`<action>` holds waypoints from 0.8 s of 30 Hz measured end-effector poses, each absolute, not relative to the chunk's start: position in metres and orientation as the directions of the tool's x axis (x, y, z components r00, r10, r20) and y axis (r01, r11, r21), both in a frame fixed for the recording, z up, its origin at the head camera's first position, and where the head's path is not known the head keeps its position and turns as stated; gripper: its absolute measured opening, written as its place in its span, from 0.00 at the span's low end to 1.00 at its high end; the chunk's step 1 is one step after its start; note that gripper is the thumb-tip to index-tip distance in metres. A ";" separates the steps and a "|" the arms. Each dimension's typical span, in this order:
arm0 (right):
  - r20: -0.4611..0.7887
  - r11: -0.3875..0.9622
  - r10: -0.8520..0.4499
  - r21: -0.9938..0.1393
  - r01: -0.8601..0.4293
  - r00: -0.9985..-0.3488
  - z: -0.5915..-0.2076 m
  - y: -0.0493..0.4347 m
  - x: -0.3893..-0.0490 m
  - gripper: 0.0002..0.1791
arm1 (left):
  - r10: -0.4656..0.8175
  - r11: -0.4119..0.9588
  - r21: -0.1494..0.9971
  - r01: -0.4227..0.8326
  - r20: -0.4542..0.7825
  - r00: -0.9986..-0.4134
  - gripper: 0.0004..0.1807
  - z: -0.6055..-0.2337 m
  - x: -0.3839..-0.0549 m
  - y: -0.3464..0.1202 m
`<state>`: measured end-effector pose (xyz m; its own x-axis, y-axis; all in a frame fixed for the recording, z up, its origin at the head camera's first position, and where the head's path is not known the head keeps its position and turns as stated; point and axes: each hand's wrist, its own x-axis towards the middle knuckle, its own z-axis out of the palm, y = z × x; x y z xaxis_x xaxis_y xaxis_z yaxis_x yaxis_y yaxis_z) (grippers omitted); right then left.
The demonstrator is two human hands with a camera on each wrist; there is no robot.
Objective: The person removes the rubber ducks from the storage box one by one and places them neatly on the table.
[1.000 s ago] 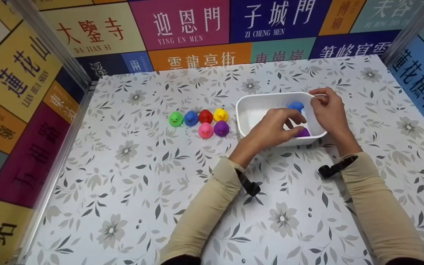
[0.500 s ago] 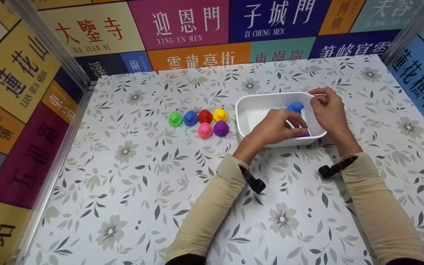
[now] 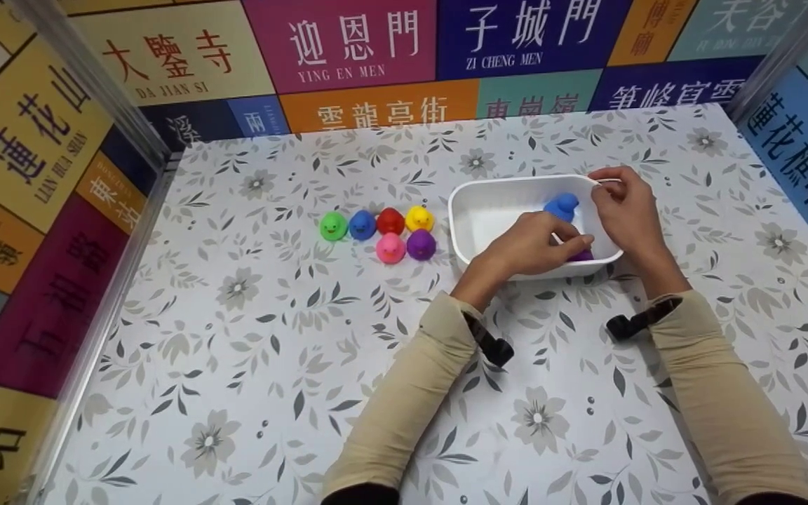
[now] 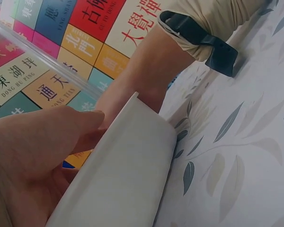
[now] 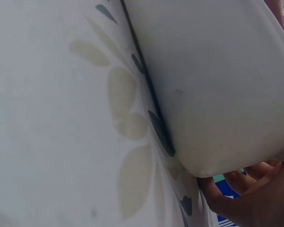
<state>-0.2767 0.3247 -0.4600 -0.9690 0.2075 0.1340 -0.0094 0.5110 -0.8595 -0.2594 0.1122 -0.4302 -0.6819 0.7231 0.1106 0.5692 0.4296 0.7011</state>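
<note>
A white plastic box [image 3: 470, 214] stands on the table. Inside it lie a blue rubber duck [image 3: 564, 206] and a purple rubber duck [image 3: 581, 255]. My left hand [image 3: 534, 244] reaches over the near rim, its thumb and curled fingers around the purple duck, which is mostly hidden. In the left wrist view, the box wall [image 4: 128, 165] blocks the fingertips of that left hand [image 4: 35, 151]. My right hand [image 3: 627, 210] grips the box rim at the right end. The right wrist view shows its curled fingers [image 5: 241, 182] against the box's outer side.
Left of the box, several rubber ducks stand in two rows: green [image 3: 334, 226], blue [image 3: 362, 225], red [image 3: 391, 221] and yellow [image 3: 419, 219] behind, pink [image 3: 391, 248] and purple [image 3: 421, 245] in front. Printed panels [image 3: 355, 42] wall the flower-patterned table [image 3: 271, 337].
My left hand has lowered further into the box and moved slightly right, closing its thumb and fingers around the purple duck. The right hand stays on the rim.
</note>
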 end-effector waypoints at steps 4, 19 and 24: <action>0.135 0.512 0.210 -0.859 -0.009 -0.968 -0.460 0.325 -0.277 0.17 | 0.713 0.457 0.705 0.542 0.074 -0.697 0.15 -0.432 -0.259 0.113; 0.158 0.487 0.203 -0.872 -0.041 -0.966 -0.461 0.325 -0.278 0.16 | 0.608 0.537 0.739 0.407 -0.004 -0.794 0.13 -0.434 -0.261 0.115; 0.175 0.472 0.201 -0.880 -0.062 -0.964 -0.462 0.326 -0.279 0.16 | 0.640 0.503 0.744 0.440 0.022 -0.768 0.11 -0.434 -0.262 0.114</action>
